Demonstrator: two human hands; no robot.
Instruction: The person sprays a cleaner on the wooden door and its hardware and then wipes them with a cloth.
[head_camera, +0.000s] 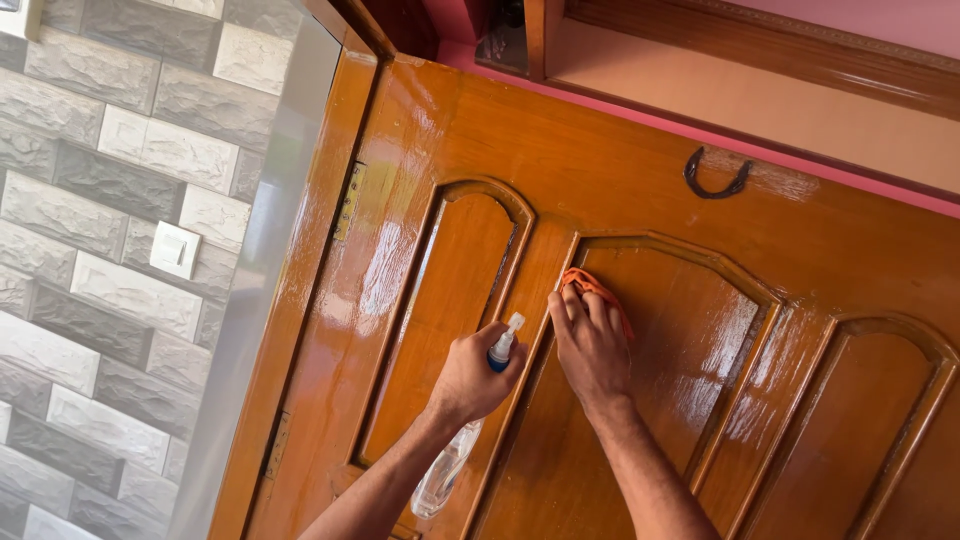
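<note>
A glossy brown wooden door (640, 190) with arched panels fills the view. My left hand (470, 378) grips a clear spray bottle (445, 475) by its neck, the white nozzle pointing up at the door between two panels. My right hand (590, 345) presses an orange cloth (590, 285) flat against the top left of the middle arched panel. Only the cloth's edge shows past my fingers.
A dark horseshoe (716, 180) hangs on the door's upper part. Brass hinges (348, 200) sit on the door's left edge by the frame. A grey and white stone-tile wall (100, 250) with a white switch (175, 249) lies to the left.
</note>
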